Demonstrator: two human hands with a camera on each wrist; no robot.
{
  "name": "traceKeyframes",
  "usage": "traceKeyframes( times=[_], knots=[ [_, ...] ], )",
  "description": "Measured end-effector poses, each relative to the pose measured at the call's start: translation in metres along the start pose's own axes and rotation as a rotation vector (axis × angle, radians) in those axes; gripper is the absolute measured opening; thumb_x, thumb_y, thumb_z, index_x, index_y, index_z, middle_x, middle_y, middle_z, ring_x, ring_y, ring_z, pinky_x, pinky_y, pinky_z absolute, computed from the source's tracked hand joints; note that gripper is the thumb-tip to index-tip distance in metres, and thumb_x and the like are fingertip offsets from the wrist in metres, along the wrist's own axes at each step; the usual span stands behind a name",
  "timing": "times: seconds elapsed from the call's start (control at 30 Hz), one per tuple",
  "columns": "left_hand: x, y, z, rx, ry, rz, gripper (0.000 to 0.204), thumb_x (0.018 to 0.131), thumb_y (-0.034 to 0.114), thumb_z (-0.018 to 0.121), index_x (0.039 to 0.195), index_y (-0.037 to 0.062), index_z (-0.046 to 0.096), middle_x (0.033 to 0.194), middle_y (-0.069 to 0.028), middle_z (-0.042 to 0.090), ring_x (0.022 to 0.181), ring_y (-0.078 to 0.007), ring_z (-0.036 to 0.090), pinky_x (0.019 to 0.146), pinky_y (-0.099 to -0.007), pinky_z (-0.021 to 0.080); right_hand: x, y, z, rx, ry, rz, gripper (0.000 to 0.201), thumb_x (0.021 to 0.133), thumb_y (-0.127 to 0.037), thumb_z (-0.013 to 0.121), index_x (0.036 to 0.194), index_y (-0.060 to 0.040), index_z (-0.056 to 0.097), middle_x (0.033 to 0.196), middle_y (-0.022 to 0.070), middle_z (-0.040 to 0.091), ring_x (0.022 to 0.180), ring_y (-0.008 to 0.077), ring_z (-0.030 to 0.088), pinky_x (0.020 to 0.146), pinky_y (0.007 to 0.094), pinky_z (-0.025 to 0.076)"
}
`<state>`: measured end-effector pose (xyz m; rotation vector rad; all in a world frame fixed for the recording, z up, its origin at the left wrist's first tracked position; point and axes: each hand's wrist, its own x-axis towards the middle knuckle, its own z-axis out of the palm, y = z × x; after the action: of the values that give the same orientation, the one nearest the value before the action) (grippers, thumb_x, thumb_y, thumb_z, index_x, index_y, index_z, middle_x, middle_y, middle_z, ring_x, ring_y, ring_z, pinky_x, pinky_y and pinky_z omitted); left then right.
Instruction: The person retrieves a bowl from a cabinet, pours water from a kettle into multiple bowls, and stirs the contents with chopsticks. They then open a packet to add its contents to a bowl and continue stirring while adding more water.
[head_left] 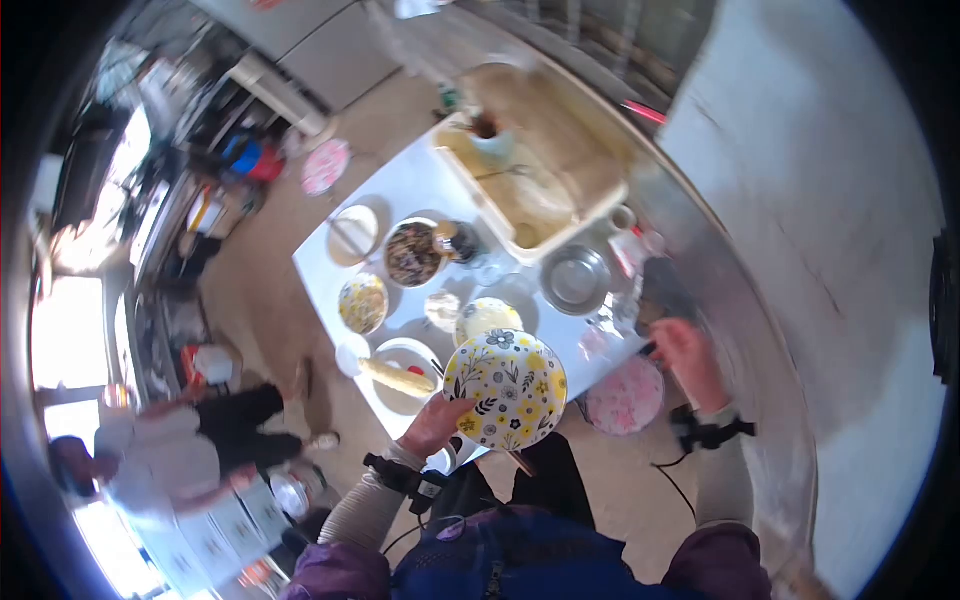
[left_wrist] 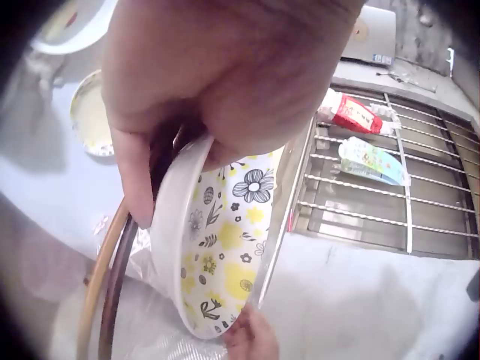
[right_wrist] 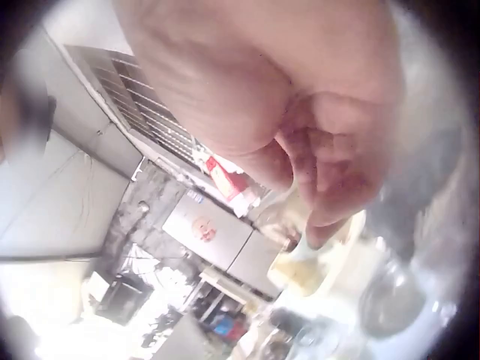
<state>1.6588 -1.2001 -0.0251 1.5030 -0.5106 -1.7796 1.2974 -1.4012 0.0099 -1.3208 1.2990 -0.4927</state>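
Observation:
My left hand [head_left: 432, 425] grips the rim of a round plate [head_left: 508, 385] printed with yellow and black flowers, over the near edge of the table. In the left wrist view a pair of chopsticks [left_wrist: 116, 277], one tan and one dark, runs down from the same hand, beside the plate's white outer side. Blurred at the table's right corner is my right hand [head_left: 690, 362], apart from the plate. Its fingers [right_wrist: 341, 165] curl toward the thumb in the right wrist view, where I cannot tell whether they pinch something.
The white table [head_left: 315, 262] carries a large cream basin [head_left: 600, 205], a steel bowl [head_left: 576, 280], a bowl of dark chopped food [head_left: 412, 255] and a floral bowl [head_left: 362, 303]. A pink stool [head_left: 625, 398] is by the right corner. Another person [head_left: 165, 455] is at left.

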Motion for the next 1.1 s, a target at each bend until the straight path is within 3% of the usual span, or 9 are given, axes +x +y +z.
traceKeyframes(
  times=[0.13,0.2,0.23,0.57,0.67,0.73,0.8,0.93,1.1],
  knots=[
    [-0.043,0.027,-0.014,-0.15,0.163,0.0,0.032,0.093,0.013,0.05,0.117,-0.0068,0.055,0.111,-0.0141,0.064,0.099,-0.0201,0.063,0.084,-0.0314,0.053,0.118,0.065,-0.03,-0.406,-0.075,0.117,0.022,0.093,-0.016,0.051,0.106,-0.0023,0.063,0.085,0.0043,0.066,0.07,0.0155,0.064,0.058,0.0295,0.05],
    [-0.063,0.017,-0.038,-0.175,0.275,-0.038,0.033,0.092,0.011,0.051,0.12,-0.006,0.053,0.114,-0.0154,0.062,0.102,-0.0234,0.062,0.085,-0.0336,0.053,0.201,0.201,-0.037,-1.197,-0.251,-0.209,0.026,0.093,-0.018,0.049,0.108,-0.0033,0.064,0.091,0.0074,0.068,0.075,0.0245,0.066,0.069,0.0377,0.052],
    [-0.074,0.012,-0.05,-0.185,0.33,-0.059,0.034,0.092,0.011,0.052,0.121,-0.0056,0.052,0.115,-0.0161,0.061,0.103,-0.025,0.062,0.086,-0.0347,0.053,0.215,0.222,-0.034,-1.286,-0.366,-0.121,0.026,0.092,-0.018,0.049,0.108,-0.0034,0.064,0.092,0.0078,0.068,0.076,0.0248,0.066,0.069,0.0378,0.052],
    [-0.183,0.001,-0.101,1.036,0.647,-0.011,0.03,0.087,0.009,0.057,0.113,-0.0065,0.056,0.11,-0.017,0.063,0.099,-0.026,0.064,0.083,-0.0361,0.054,0.257,0.267,0.066,-1.448,-0.493,0.27,0.027,0.09,-0.02,0.051,0.108,-0.0039,0.064,0.097,0.011,0.066,0.083,0.0274,0.064,0.074,0.039,0.051],
    [-0.186,-0.021,-0.11,0.145,0.859,0.073,0.031,0.079,0.001,0.065,0.108,-0.0052,0.059,0.106,-0.0178,0.065,0.097,-0.0263,0.065,0.083,-0.0357,0.053,0.258,0.263,0.063,-1.461,-0.493,0.265,0.028,0.089,-0.021,0.052,0.108,-0.004,0.064,0.099,0.0119,0.066,0.086,0.0282,0.063,0.075,0.0394,0.05],
    [-0.192,-0.027,-0.112,0.137,0.863,0.056,0.03,0.083,0.004,0.06,0.111,-0.0055,0.057,0.107,-0.0171,0.064,0.099,-0.0261,0.064,0.083,-0.0359,0.053,0.257,0.26,0.059,-1.476,-0.504,0.269,0.028,0.088,-0.021,0.053,0.108,-0.0041,0.064,0.1,0.0126,0.066,0.087,0.0287,0.063,0.076,0.0396,0.05],
    [-0.209,-0.03,-0.12,0.963,0.735,-0.001,0.031,0.09,0.01,0.052,0.115,-0.0065,0.054,0.111,-0.0161,0.063,0.102,-0.0255,0.063,0.085,-0.0362,0.053,0.257,0.258,0.056,-1.477,-0.5,0.264,0.029,0.088,-0.022,0.053,0.107,-0.0042,0.064,0.101,0.0132,0.065,0.089,0.0292,0.063,0.077,0.0399,0.05],
    [-0.21,-0.062,-0.133,-0.068,0.904,0.133,0.04,0.075,0.003,0.071,0.111,-0.0055,0.055,0.102,-0.0189,0.066,0.094,-0.0278,0.066,0.081,-0.036,0.052,0.251,0.271,0.062,-1.505,-0.477,0.274,0.029,0.087,-0.023,0.054,0.107,-0.0044,0.064,0.103,0.0145,0.065,0.092,0.0303,0.062,0.079,0.0403,0.049],
    [-0.225,-0.078,-0.147,-0.866,0.934,0.046,0.036,0.082,0.003,0.064,0.116,-0.0065,0.053,0.106,-0.0176,0.065,0.096,-0.026,0.065,0.084,-0.0343,0.052,0.25,0.273,0.052,-1.49,-0.445,0.262,0.03,0.085,-0.024,0.056,0.107,-0.0047,0.064,0.106,0.0161,0.064,0.096,0.0316,0.061,0.082,0.0409,0.048]
  ],
)
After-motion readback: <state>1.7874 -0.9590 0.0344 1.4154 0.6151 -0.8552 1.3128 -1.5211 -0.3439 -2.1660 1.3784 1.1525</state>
